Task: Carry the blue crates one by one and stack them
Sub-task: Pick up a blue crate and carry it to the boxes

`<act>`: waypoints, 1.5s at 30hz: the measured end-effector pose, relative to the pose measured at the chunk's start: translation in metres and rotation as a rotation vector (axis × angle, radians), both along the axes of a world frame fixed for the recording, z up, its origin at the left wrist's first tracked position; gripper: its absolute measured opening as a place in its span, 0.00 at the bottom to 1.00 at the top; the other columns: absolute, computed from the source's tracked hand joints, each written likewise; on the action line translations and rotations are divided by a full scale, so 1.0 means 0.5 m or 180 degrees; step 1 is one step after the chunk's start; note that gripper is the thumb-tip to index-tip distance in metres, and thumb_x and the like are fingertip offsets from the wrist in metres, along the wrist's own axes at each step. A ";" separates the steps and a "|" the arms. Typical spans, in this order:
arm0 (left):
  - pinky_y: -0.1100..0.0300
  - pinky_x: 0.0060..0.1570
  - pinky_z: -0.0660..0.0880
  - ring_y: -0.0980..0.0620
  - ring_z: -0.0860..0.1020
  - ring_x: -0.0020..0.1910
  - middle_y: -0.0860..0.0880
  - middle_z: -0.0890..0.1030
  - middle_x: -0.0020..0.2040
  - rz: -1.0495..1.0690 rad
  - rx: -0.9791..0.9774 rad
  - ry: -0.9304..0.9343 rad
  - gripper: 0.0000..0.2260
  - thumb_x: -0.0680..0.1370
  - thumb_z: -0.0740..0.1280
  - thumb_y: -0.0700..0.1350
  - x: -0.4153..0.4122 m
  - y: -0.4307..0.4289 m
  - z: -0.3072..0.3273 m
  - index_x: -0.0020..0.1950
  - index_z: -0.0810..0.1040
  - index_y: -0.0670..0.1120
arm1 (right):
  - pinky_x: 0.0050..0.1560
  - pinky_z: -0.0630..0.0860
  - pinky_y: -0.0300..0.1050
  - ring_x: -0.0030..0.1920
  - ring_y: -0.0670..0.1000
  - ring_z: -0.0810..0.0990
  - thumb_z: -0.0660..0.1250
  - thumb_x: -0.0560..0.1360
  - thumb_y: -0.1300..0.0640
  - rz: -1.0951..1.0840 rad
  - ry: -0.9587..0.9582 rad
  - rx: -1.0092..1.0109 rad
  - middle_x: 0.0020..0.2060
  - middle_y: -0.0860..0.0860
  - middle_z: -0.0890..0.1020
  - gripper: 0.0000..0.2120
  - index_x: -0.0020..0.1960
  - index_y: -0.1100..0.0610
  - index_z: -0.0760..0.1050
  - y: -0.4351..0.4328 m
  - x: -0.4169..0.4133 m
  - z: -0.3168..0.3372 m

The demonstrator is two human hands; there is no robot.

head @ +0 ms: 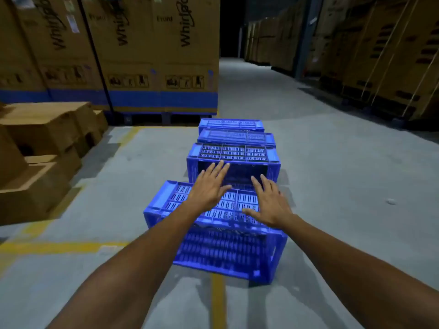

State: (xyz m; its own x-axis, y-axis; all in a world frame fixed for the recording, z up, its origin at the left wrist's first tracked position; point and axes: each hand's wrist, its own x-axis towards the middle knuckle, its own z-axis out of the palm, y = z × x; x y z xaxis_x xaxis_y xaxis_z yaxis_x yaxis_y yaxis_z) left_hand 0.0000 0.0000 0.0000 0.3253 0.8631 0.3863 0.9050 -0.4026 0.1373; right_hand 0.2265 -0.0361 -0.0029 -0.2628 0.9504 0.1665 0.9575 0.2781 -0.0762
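Several blue slatted plastic crates stand upside down in a row on the concrete floor, running away from me. The nearest crate [221, 248] is slightly turned and closest to my feet. Behind it stands a second crate [234, 154], then a third crate [236, 137] and a farthest one [231, 123]. My left hand [210, 186] hovers over the nearest crate's far left part, fingers spread, holding nothing. My right hand [270, 205] is spread flat over its far right part, also empty. Whether the palms touch the crate is unclear.
Tall cardboard appliance boxes [152, 53] on a pallet stand behind the row. Smaller brown cartons [45, 148] pile up at the left. More stacked boxes [384, 55] line the right side of an aisle. Yellow floor lines [61, 246] cross the concrete near me.
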 end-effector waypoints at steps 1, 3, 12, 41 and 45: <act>0.42 0.74 0.56 0.46 0.51 0.80 0.49 0.50 0.81 -0.0024 -0.0185 0.0036 0.34 0.81 0.55 0.63 0.001 0.000 -0.033 0.81 0.46 0.50 | 0.73 0.58 0.64 0.78 0.61 0.48 0.61 0.70 0.25 0.0005 -0.0057 -0.0215 0.80 0.57 0.44 0.53 0.81 0.50 0.39 0.004 0.000 -0.029; 0.40 0.74 0.56 0.45 0.52 0.79 0.49 0.48 0.81 -0.0157 -0.0583 0.0138 0.40 0.77 0.56 0.68 -0.003 0.001 -0.091 0.81 0.42 0.51 | 0.73 0.55 0.66 0.79 0.61 0.46 0.65 0.67 0.25 0.0033 -0.0340 -0.0571 0.80 0.56 0.41 0.56 0.81 0.48 0.40 0.017 -0.004 -0.080; 0.31 0.69 0.57 0.40 0.50 0.78 0.45 0.50 0.80 0.0205 -0.1241 0.1166 0.37 0.76 0.71 0.48 0.025 -0.005 -0.239 0.79 0.53 0.52 | 0.63 0.67 0.61 0.67 0.62 0.64 0.73 0.71 0.58 -0.0213 -0.1000 -0.0419 0.69 0.57 0.64 0.37 0.74 0.51 0.58 0.041 -0.005 -0.214; 0.57 0.35 0.76 0.44 0.80 0.43 0.42 0.81 0.49 0.1871 -0.1286 -0.5137 0.11 0.76 0.66 0.35 0.168 -0.076 1.031 0.58 0.75 0.38 | 0.57 0.74 0.54 0.60 0.58 0.75 0.72 0.70 0.47 -0.1256 0.1771 -0.1091 0.56 0.54 0.76 0.20 0.60 0.50 0.73 -0.239 -0.060 1.025; 0.50 0.43 0.80 0.43 0.81 0.43 0.40 0.82 0.46 0.1308 -0.1543 -0.4602 0.12 0.71 0.70 0.34 0.135 -0.068 1.230 0.54 0.78 0.36 | 0.45 0.79 0.50 0.39 0.52 0.80 0.70 0.71 0.35 -0.0823 0.2247 -0.1019 0.41 0.51 0.82 0.20 0.50 0.51 0.78 -0.235 -0.003 1.263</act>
